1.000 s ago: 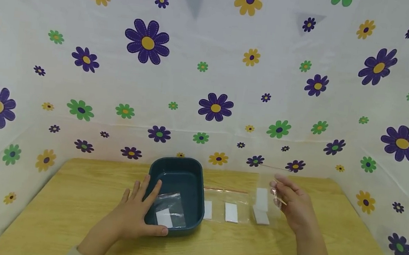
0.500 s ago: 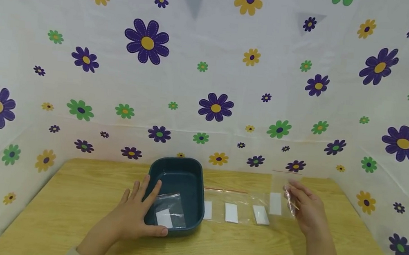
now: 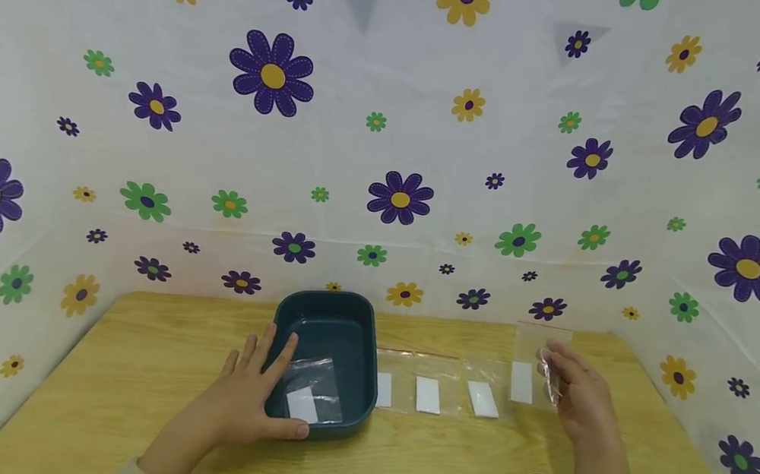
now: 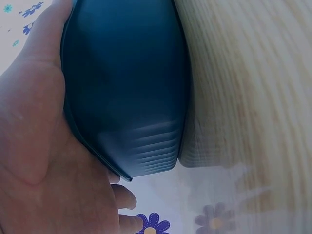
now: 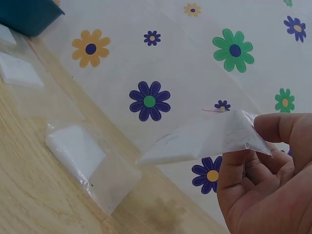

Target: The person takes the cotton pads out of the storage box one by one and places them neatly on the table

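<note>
My left hand (image 3: pixel 237 395) lies on the left rim of a dark teal plastic tub (image 3: pixel 358 357), fingers spread and straight over its edge. In the left wrist view the palm (image 4: pixel 29 131) is against the tub's outer side. Inside the tub lies a clear zip bag (image 3: pixel 331 385) with a white piece in it. My right hand (image 3: pixel 581 390) pinches another clear zip bag (image 3: pixel 523 380) by its right edge, between thumb and fingers, raised over the table. A white flat piece shows in that bag; in the right wrist view the held bag (image 5: pixel 190 141) hangs out leftward from the fingertips.
Right of the tub, several similar bags lie in a row: one partly hidden behind the tub, a middle bag (image 3: pixel 428 394), and a right-hand bag (image 3: pixel 483 399). They rest on a wood-grain table (image 3: pixel 399 468). A white flowered cloth (image 3: pixel 334 141) surrounds its back and sides.
My right hand has carried the held bag to the right, away from above the right-hand bag of the row, and slowed. My left hand and the tub have stayed in place.
</note>
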Available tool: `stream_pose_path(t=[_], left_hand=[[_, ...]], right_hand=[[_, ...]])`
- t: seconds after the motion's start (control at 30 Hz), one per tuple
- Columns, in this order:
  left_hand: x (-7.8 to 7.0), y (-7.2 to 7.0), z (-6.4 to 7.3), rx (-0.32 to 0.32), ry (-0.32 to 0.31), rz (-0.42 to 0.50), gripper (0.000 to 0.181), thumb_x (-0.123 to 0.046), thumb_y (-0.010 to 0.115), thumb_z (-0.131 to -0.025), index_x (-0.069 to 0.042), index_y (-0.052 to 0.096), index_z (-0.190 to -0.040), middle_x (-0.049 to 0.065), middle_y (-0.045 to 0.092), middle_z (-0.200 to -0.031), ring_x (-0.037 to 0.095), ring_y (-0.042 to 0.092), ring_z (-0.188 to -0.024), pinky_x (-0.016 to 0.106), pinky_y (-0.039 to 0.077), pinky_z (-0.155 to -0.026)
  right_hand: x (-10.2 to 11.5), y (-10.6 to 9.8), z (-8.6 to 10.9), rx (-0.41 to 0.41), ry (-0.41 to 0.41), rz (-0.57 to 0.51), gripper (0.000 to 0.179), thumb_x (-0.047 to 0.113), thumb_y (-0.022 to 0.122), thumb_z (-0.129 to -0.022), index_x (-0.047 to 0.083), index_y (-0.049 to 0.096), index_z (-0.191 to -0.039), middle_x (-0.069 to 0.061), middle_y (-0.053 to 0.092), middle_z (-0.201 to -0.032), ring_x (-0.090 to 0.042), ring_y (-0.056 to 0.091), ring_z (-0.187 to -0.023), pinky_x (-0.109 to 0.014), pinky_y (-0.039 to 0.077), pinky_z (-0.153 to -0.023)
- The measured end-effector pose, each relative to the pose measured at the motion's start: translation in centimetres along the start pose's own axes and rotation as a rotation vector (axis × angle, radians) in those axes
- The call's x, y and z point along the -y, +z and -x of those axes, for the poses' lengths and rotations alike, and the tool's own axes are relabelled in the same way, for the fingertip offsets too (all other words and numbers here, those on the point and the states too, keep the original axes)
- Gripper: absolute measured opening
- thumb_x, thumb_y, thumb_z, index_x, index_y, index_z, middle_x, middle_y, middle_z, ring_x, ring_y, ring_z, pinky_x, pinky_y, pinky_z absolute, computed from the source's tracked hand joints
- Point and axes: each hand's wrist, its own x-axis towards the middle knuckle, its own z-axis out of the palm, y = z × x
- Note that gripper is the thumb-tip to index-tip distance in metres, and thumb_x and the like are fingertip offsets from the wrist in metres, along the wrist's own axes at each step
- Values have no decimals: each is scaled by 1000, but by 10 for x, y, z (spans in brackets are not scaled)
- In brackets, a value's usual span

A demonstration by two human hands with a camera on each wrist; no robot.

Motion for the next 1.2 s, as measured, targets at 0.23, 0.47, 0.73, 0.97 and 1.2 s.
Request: stream_pose_path(t=[0.23,0.47,0.73,0.97,1.2], left_hand=[[0,-3,0,6,-5,10,127,-89,59,-67,-21,8,-162,23,-5,-166,56,0,-148,75,8,-113],[-1,-3,0,6,-3,11,127,-88,59,-68,-20,8,-162,23,-6,-166,55,-1,-148,75,8,-113],[-1,-4,-1,8,2,7,127,-87,60,-69,-20,7,-162,24,-6,-166,56,-1,-148,75,7,-113],[0,-3,-1,8,7,-2,127,-87,60,-69,-20,7,-162,24,-5,-165,56,0,-147,75,8,-112],[1,-3,0,16,-5,-2,127,-89,58,-68,-21,7,-162,24,-6,-166,56,0,-148,74,8,-113]], right_hand=[[2,-7,-5,-58,74,3,18,22,58,-102,29,73,-99,12,74,-96,-2,64,-84,-16,51,-65],[1,-19,-9,-102,104,-57,26,18,56,-103,32,76,-93,15,74,-95,2,68,-87,-13,53,-71],[-3,-27,-12,-61,107,-144,31,16,52,-104,23,77,-87,9,75,-87,0,69,-77,-13,55,-64],[-12,-30,-14,-135,138,-19,36,17,53,-104,26,76,-77,15,73,-79,3,65,-73,-13,52,-65],[-24,-32,-16,-205,137,297,21,25,60,-100,25,72,-117,23,70,-79,7,60,-80,-16,46,-80]])
